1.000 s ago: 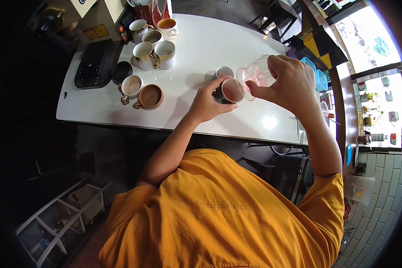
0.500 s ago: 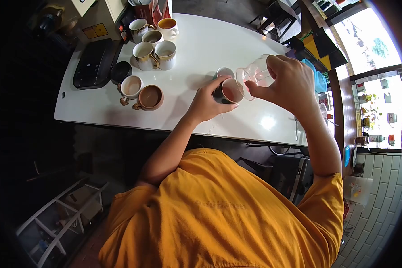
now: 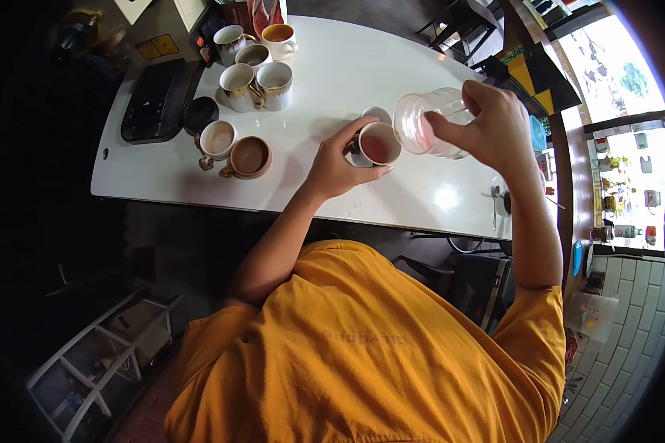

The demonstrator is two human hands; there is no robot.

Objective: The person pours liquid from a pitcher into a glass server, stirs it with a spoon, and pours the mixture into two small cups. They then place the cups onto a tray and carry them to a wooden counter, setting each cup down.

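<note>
My left hand (image 3: 336, 164) is wrapped round a dark-sided cup (image 3: 380, 145) with a pale inside and some pinkish liquid in it. By its handle, my right hand (image 3: 491, 131) grips a clear glass jug (image 3: 420, 125). The jug is tilted, its mouth beside the cup's right rim, and a little pink shows inside it. I see no stream between the two. Just behind the held cup stands another cup (image 3: 377, 114), partly hidden by it.
Several white-and-brown mugs (image 3: 275, 85) stand at the back left of the white table (image 3: 332, 66). Nearer are a cream mug (image 3: 218, 139) and a brown mug (image 3: 249, 157). A black scale (image 3: 151, 103) lies at far left. A spoon (image 3: 495, 207) rests at right.
The jug has drawn slightly right and turned, so its mouth no longer overlaps the cup's rim as before. The cup in my left hand has tipped more upright, showing the liquid inside.
</note>
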